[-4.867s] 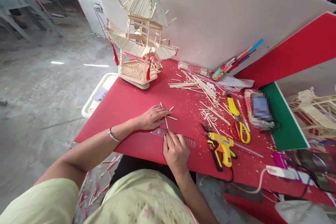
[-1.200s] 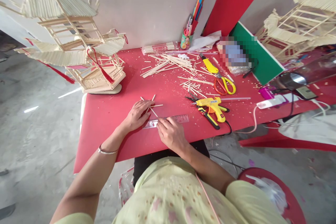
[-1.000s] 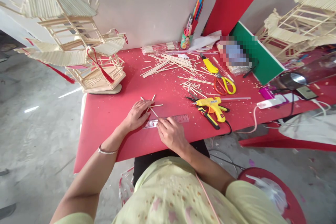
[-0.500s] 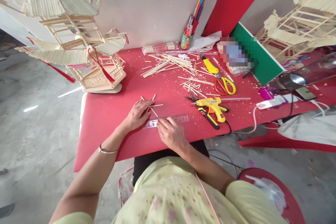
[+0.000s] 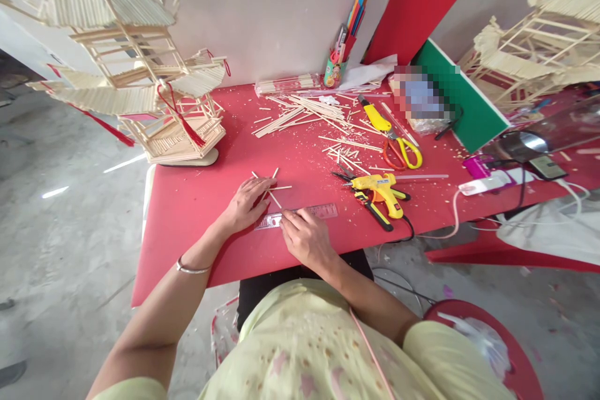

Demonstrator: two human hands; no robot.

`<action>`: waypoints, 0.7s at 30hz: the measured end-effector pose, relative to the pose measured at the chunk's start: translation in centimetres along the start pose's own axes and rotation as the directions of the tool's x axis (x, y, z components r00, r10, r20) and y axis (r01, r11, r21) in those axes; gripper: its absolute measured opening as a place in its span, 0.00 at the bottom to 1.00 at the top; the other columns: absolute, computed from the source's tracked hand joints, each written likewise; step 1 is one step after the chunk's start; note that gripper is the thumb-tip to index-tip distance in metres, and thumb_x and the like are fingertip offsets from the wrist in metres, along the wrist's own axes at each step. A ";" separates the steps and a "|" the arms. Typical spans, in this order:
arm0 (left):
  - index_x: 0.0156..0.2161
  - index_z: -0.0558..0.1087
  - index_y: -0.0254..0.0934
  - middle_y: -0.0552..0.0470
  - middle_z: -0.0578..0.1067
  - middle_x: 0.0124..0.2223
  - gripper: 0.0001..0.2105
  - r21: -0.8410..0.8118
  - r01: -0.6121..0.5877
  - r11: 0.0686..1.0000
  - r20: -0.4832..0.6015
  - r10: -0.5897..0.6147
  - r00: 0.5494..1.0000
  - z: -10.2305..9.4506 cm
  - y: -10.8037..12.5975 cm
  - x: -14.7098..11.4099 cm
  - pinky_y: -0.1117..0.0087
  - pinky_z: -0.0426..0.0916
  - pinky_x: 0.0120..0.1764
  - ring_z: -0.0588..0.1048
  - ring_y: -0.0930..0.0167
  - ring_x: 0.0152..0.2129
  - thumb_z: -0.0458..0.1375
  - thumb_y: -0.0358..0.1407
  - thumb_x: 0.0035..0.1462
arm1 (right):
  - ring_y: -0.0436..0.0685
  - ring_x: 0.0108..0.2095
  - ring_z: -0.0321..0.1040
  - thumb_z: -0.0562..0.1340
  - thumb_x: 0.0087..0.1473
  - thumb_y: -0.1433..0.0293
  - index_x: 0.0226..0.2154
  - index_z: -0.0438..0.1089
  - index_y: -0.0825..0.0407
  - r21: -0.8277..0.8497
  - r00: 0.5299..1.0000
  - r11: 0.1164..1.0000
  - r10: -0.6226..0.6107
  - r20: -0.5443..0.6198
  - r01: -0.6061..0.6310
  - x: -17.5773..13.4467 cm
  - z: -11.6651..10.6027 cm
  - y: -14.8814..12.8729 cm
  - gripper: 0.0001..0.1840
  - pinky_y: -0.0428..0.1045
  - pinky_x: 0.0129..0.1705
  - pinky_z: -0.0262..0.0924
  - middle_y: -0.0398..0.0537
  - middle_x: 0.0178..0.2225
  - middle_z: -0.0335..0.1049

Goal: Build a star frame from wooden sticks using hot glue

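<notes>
Several thin wooden sticks (image 5: 282, 187) lie crossed in a star shape on the red table. Over their left part rests my left hand (image 5: 247, 200), fingers and thumb pressing them together where they cross. My right hand (image 5: 304, 234) is closed, its fingertips at the near end of one wooden stick (image 5: 275, 199). Part of that grip is hidden under the fingers. A clear plastic ruler (image 5: 323, 210) lies beneath both hands, its middle covered by the right one.
A yellow glue gun (image 5: 375, 186) lies over pliers (image 5: 377, 212) on the right, with yellow-handled scissors (image 5: 404, 151) behind. Loose sticks (image 5: 314, 111) are heaped at the back. A stick-built pagoda model (image 5: 135, 87) stands left; a pen cup (image 5: 334, 70) stands by the wall.
</notes>
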State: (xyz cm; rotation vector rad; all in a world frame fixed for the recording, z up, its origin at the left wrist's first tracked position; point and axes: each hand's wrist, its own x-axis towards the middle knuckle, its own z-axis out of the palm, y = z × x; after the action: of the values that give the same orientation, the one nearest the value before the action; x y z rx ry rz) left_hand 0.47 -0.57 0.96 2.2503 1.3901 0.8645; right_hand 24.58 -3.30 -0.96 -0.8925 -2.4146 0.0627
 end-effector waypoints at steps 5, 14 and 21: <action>0.67 0.68 0.40 0.41 0.76 0.63 0.23 0.007 -0.009 1.000 -0.007 0.009 1.000 0.0 0.0 0.0 0.49 0.64 0.67 0.73 0.59 0.61 0.54 0.33 0.69 | 0.58 0.43 0.71 0.62 0.67 0.75 0.45 0.80 0.51 0.001 1.000 1.000 0.001 -0.007 -0.001 0.0 0.0 0.0 0.10 0.53 0.45 0.71 0.49 0.53 0.81; 0.66 0.69 0.40 0.42 0.77 0.62 0.21 0.017 0.025 1.000 -0.026 -0.025 0.999 0.5 -0.1 0.0 0.49 0.65 0.66 0.74 0.59 0.60 0.54 0.36 0.70 | 0.58 0.43 0.71 0.63 0.67 0.74 0.46 0.80 0.50 0.017 1.000 1.000 0.013 -0.005 -0.013 -0.1 0.3 0.0 0.10 0.54 0.43 0.71 0.51 0.53 0.80; 0.63 0.72 0.41 0.44 0.79 0.59 0.19 0.020 0.080 0.997 -0.072 -0.078 0.994 1.3 -0.4 0.2 0.50 0.67 0.65 0.76 0.60 0.58 0.58 0.39 0.69 | 0.58 0.42 0.71 0.62 0.67 0.75 0.45 0.80 0.51 -0.006 1.000 1.000 0.000 -0.015 0.000 0.0 0.0 -0.1 0.11 0.53 0.43 0.70 0.50 0.53 0.81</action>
State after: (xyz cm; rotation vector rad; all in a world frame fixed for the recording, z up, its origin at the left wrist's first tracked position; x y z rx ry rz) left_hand 1.18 -0.19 -0.20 2.1847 1.5170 0.9150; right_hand 24.54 -3.34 -0.97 -0.8925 -2.4026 0.0489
